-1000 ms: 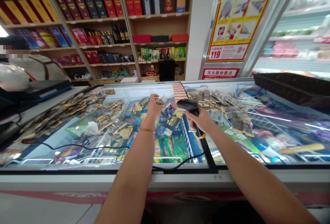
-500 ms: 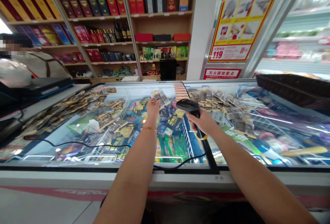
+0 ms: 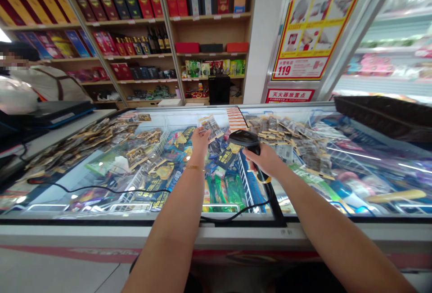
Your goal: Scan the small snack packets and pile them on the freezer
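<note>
Left hand (image 3: 200,136) on a small packet (image 3: 213,126), right hand (image 3: 265,158) round a black scanner (image 3: 243,137), both over a glass-topped freezer (image 3: 135,233)

Hands well apart. Freezer filled the foreground side to side; coloured bags (image 3: 221,189) showed through its top. Beyond it stood wooden shelving (image 3: 202,31), stocked with boxes (image 3: 111,2) and bottles (image 3: 158,39). Red-and-yellow poster (image 3: 319,27) hung right of the shelving. Far left: another person (image 3: 69,86), light top, dark strap.

Dark tray (image 3: 371,109) sat at the freezer's far right. Flat packages lay in two main lots: a long left spread (image 3: 77,146) and a right-hand pile (image 3: 286,128), the latter beyond the right hand. Black cable (image 3: 114,189) trailed from the scanner's handle, passed the left forearm (image 3: 178,221) and ran on leftward.

Scanner was gripped by its handle, fingers wrapped round, head pointing left. It stood near the packet, not touching. Orange-striped strip (image 3: 236,118) lay just behind the scanner's head.

Small packet was near mid-freezer, its near left edge pinched by the left hand, printed face up. Could not tell whether its underside met the freezer top. Thin bracelet (image 3: 193,167) circled the left wrist.
</note>
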`<state>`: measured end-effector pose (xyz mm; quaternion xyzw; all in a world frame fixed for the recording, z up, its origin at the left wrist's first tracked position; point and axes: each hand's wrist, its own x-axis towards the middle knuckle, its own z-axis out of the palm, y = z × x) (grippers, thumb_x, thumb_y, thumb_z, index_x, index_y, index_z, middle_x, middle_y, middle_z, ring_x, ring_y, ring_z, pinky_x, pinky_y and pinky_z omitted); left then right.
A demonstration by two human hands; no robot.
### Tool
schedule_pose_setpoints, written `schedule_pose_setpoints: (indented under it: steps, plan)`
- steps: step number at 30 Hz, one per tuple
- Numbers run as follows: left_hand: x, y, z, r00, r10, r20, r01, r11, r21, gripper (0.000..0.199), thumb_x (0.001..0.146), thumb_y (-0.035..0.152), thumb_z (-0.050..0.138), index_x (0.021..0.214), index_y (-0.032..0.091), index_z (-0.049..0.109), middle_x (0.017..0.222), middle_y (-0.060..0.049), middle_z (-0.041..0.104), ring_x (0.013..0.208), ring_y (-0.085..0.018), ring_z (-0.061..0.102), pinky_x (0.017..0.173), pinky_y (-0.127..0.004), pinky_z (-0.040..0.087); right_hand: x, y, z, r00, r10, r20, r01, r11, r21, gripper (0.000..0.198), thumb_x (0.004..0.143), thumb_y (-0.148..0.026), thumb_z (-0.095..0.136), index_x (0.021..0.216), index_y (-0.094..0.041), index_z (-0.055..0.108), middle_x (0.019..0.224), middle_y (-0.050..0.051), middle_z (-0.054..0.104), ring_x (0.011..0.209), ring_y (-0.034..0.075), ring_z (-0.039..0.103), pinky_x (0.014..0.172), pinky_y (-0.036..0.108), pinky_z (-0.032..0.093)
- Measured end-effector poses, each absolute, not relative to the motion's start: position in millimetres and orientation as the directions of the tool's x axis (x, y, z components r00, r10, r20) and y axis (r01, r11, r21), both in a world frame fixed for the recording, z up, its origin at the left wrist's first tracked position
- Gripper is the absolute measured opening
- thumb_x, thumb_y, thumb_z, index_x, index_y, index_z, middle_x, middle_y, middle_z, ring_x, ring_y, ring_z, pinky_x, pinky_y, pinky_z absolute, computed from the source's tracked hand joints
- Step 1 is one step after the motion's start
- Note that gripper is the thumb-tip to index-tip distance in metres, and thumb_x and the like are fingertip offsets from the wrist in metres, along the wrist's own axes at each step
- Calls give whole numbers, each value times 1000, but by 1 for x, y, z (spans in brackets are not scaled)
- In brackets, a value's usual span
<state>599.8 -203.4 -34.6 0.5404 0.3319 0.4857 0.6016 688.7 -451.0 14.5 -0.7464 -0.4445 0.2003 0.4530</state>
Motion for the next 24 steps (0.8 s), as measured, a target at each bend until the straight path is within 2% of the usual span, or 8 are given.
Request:
schedule_pose_setpoints:
  steps: [4, 7, 13, 19, 24]
  plan:
    - [599, -208, -31, 306, 948, 92, -222, -23, 975, 25, 75, 21, 68, 98, 19, 58, 83, -1, 67, 74, -13, 65, 69, -26, 56, 691, -449, 13, 526, 847, 82, 432, -183, -883, 28, 89, -38, 62, 69, -20, 55, 46, 1, 61, 39, 14, 58, 48, 24, 48]
    - [600, -216, -28, 323, 946, 37, -231, 41, 972, 23, 73, 15, 68, 94, 18, 59, 86, -1, 67, 77, -12, 66, 71, -28, 57, 696, -448, 13, 562, 825, 47, 302, -152, -941, 24, 88, -36, 65, 73, -19, 56, 51, 0, 63, 37, 13, 56, 41, 23, 45]
    - [617, -239, -18, 503, 857, -108, -137, 203, 970, 26, 70, 14, 74, 92, 17, 61, 77, -2, 67, 65, -12, 66, 67, -30, 59, 724, -480, 32, 711, 700, -61, 20, -108, -994, 24, 87, -30, 67, 70, -18, 55, 50, 1, 60, 35, 12, 54, 36, 23, 45]
    - [665, -292, -6, 648, 735, -199, 37, 231, 972, 38, 63, 5, 80, 88, 19, 54, 67, 1, 63, 67, -15, 69, 71, -32, 60, 770, -549, 45, 859, 505, -82, -4, -154, -988, 21, 88, -27, 66, 72, -16, 58, 52, 2, 62, 35, 12, 55, 35, 23, 45]
    - [698, -339, -9, 729, 664, -168, 3, 242, 970, 44, 56, 6, 85, 81, 20, 52, 57, 8, 52, 60, -11, 63, 76, -38, 63, 789, -589, 47, 903, 425, -52, 24, -172, -985, 18, 83, -27, 71, 76, -15, 60, 56, 2, 64, 36, 12, 54, 35, 23, 44]
